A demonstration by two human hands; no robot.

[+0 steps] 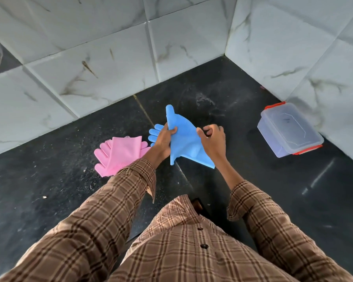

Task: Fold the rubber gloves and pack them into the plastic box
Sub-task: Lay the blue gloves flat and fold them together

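From the head camera I see the fingers [172, 131] of my left hand [164, 139] curled round the left edge of a blue glove [183, 143], thumb on top. My right hand [213, 139] pinches the same glove's right edge between thumb and curled fingers. The glove is held stretched between both hands above the dark desk [49, 190]. A second blue glove [154, 134] lies just behind the left hand, beside a pair of pink gloves [120, 153] resting on the desk. The plastic box [289, 130], lid on with red clips, sits well apart to the right against the tiled wall [293, 47].
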